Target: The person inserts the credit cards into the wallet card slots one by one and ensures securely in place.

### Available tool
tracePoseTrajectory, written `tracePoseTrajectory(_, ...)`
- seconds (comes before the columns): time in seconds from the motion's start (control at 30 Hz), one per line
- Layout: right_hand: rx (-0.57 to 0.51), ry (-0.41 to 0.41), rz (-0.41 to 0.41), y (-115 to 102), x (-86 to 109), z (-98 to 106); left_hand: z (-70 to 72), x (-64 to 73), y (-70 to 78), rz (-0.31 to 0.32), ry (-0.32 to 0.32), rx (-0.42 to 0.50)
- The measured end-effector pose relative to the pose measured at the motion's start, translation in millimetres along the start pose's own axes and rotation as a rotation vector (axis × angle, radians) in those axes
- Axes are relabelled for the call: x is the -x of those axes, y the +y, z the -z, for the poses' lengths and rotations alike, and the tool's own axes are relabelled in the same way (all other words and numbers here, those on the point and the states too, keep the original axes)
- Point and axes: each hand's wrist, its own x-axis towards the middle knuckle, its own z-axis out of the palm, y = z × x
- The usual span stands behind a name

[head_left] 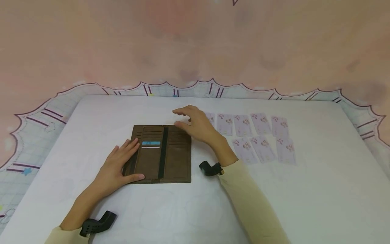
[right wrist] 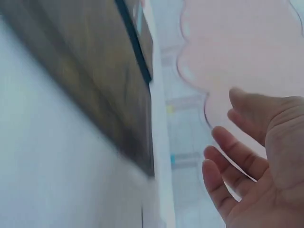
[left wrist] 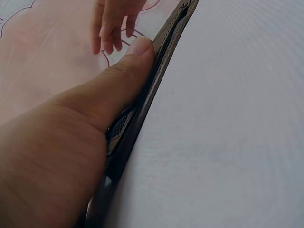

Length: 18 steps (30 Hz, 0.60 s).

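A brown wallet (head_left: 177, 162) lies opened flat on the white table, with card slots on both halves and a dark strip down its middle. In its left half a blue card (head_left: 151, 143) and the white edge of another card (head_left: 150, 147) peek out of the slots. My left hand (head_left: 117, 166) rests on the wallet's left side, fingers spread and thumb along the lower edge. Above the wallet's upper right corner hovers my right hand (head_left: 196, 123), its fingers loosely bent with nothing between them. In the right wrist view, that hand (right wrist: 247, 161) shows beside the wallet (right wrist: 90, 71).
Several pale pink cards (head_left: 242, 125) with paw prints lie in two rows right of the wallet. The right hand overlaps the leftmost card (head_left: 211, 118) of the back row. A patterned cloth (head_left: 48, 118) borders the white table (head_left: 329, 189).
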Motion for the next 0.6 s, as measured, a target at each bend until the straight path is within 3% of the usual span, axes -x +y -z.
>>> tracePoseTrajectory(0.33, -0.013, 0.078, -0.135, 39, 20.1, 32, -0.3, 0.7, -0.3, -0.013, -0.006, -0.011)
tracePoseTrajectory(0.6, 0.052, 0.036, -0.235, 57, 27.9, 42, 0.5, -0.9, -1.3, -0.016, -0.007, -0.01)
